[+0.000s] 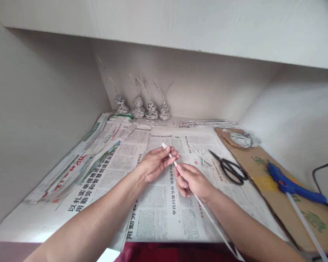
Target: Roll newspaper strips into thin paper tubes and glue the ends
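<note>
A thin white rolled-paper stick [211,220] runs from between my hands down past my right forearm toward the front edge. Its upper end, near my left thumb, looks folded or flattened. My left hand [160,160] pinches that end between thumb and fingers. Just below it, my right hand [192,179] grips the same stick with thumb and forefinger, its other fingers curled. Both hands are raised over the newspaper [158,211]. To the right of them lie black-handled scissors [229,169] and several short paper offcuts [202,156].
Several woven paper gourds [138,107] stand along the back wall. Beside them lies a bundle of paper sticks [191,123]. On the right, a cardboard sheet [273,203] bears a blue glue gun [295,187] and a crumpled plastic piece [243,139]. A shelf [180,25] overhangs the workspace.
</note>
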`<state>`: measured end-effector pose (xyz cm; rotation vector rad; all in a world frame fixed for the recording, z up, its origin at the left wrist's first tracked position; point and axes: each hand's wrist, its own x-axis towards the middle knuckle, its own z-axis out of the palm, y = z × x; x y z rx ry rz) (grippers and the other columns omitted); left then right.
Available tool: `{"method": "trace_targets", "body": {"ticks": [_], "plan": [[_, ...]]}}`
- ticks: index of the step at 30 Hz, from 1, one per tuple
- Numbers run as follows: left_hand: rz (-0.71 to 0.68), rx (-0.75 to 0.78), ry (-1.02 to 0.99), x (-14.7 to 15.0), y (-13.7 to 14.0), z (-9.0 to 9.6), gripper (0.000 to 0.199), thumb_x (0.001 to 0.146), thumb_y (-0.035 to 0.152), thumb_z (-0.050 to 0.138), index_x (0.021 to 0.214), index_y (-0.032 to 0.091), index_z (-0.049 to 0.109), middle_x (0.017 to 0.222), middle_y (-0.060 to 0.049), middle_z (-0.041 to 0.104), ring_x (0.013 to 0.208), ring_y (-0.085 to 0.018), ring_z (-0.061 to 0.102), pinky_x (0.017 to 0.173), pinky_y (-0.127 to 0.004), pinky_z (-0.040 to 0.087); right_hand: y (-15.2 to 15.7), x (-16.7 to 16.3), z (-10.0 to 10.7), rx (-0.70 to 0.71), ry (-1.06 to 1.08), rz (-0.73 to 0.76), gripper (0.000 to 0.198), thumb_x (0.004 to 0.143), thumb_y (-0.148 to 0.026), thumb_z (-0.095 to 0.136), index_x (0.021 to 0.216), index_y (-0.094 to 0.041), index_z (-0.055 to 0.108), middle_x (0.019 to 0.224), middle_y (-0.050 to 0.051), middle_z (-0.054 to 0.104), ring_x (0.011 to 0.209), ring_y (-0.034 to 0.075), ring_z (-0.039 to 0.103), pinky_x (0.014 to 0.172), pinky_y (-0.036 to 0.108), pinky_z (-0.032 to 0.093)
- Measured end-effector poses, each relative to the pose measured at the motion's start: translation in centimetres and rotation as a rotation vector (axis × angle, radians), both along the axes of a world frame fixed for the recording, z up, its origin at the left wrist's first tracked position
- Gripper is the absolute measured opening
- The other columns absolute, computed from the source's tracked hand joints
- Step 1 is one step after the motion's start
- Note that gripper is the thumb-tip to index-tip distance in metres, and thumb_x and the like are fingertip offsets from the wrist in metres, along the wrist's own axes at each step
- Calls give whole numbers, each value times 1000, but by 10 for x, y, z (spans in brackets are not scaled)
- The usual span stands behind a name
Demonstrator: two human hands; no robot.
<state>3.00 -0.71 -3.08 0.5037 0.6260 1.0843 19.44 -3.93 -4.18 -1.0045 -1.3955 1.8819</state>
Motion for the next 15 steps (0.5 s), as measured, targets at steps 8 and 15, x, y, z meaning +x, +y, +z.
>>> {"method": "trace_targets", "body": {"ticks": [8, 15], "plan": [[29, -10, 2, 1, 3, -4, 10, 82, 16, 59, 84, 6, 63, 77, -8, 64, 77, -15, 67, 68, -17, 56, 0, 1, 2, -9, -29, 71, 33, 87, -53, 44, 81, -21, 45, 45, -9, 37, 37, 11, 46, 34, 19, 30], [21, -15, -3, 1, 1, -4, 12, 83, 16, 58, 85, 5, 63, 81, -10, 65, 79, -16, 67, 72, -19, 56, -3, 2, -1, 187, -225, -39, 36, 91, -52, 37, 77, -20, 46, 44, -7, 39, 36, 9, 44, 39, 21, 33]]}}
